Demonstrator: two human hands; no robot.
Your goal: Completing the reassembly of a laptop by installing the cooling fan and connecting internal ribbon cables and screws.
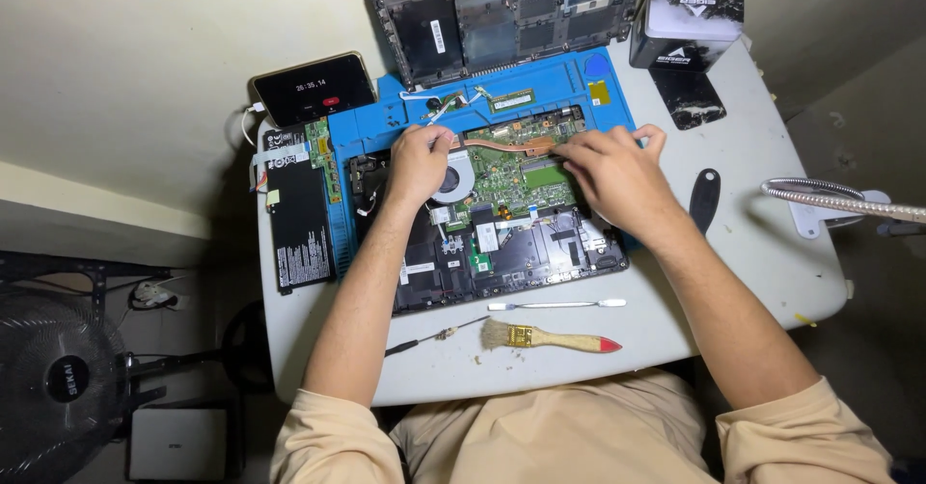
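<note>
Nearest the desk's front edge lies a wooden-handled brush (545, 336); beyond it, in the opened black laptop base (502, 253), both hands pinch the copper heat pipe (502, 144), left hand (420, 164) by the fan, right hand (617, 175) at its opposite end, its long axis running left-right

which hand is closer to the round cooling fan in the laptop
Left. The left hand rests right against the fan, at its left edge. The right hand is farther right, over the circuit board.

Pale wall (125, 50), white table (772, 253), black fan (58, 378) on the floor
</note>
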